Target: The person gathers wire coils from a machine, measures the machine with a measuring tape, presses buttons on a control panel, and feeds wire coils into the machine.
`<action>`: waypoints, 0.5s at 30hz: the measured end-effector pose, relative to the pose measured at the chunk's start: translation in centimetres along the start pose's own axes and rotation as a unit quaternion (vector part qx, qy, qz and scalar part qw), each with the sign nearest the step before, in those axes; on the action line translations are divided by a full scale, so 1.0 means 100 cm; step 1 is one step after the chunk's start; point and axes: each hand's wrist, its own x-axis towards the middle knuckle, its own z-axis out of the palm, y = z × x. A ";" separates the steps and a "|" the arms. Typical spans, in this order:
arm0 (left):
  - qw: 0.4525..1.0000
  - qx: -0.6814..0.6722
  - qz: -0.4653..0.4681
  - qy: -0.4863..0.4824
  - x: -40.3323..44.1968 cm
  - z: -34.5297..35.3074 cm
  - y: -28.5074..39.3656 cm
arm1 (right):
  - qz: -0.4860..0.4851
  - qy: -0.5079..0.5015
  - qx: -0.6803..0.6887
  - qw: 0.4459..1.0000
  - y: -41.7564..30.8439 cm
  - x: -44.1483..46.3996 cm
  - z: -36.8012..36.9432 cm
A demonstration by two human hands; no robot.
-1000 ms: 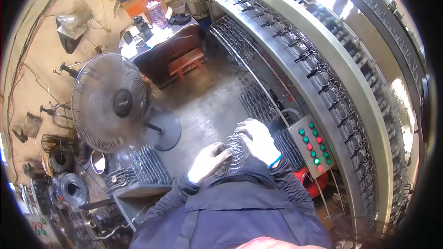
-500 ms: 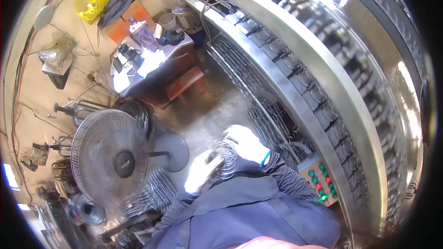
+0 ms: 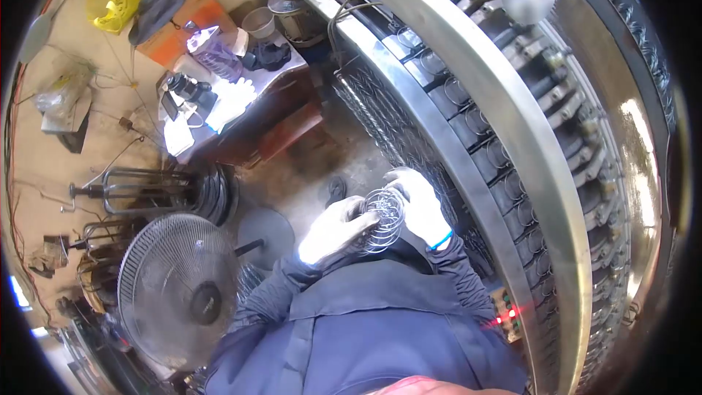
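A bundle of thin, shiny wire rings is held in front of my waist. My left hand, in a pale work glove, is closed on its left side with the thumb lying along the wire. My right hand, also gloved and with a blue band at the wrist, has its fingers curled against the upper right edge of the bundle. Its fingertips are partly hidden. The long machine at my right carries a row of similar wire loops along its dark plates.
A standing fan is at my left, its round base on the floor. Ahead are a cluttered desk and a red bench. Wire stock lies beneath the machine. A button panel is near my right elbow.
My view has shifted and moved ahead along the machine. Both hands still hold the wire rings, now farther right in view. A red light shows on the panel where a green one glowed before.
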 end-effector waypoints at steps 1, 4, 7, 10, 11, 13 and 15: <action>1.000 -0.004 0.005 -0.023 0.012 -0.011 0.009 | 0.003 0.018 -0.023 1.000 0.002 0.008 0.003; 0.995 0.016 0.009 -0.098 0.044 -0.055 0.035 | 0.050 0.035 0.007 0.998 -0.002 0.046 0.012; 0.985 0.057 0.008 -0.163 0.073 -0.105 0.070 | 0.073 0.053 -0.005 0.996 -0.016 0.088 0.017; 0.970 0.107 0.042 -0.216 0.100 -0.152 0.109 | 0.152 0.062 0.126 0.978 -0.018 0.128 0.031; 0.961 0.153 0.047 -0.227 0.110 -0.167 0.119 | 0.112 0.046 0.090 0.989 -0.024 0.146 0.026; 0.954 0.161 0.000 -0.251 0.124 -0.188 0.140 | 0.092 0.062 0.062 0.992 -0.027 0.176 0.020; 0.946 0.190 0.021 -0.263 0.138 -0.207 0.148 | 0.210 0.144 -0.193 0.948 -0.013 0.194 0.027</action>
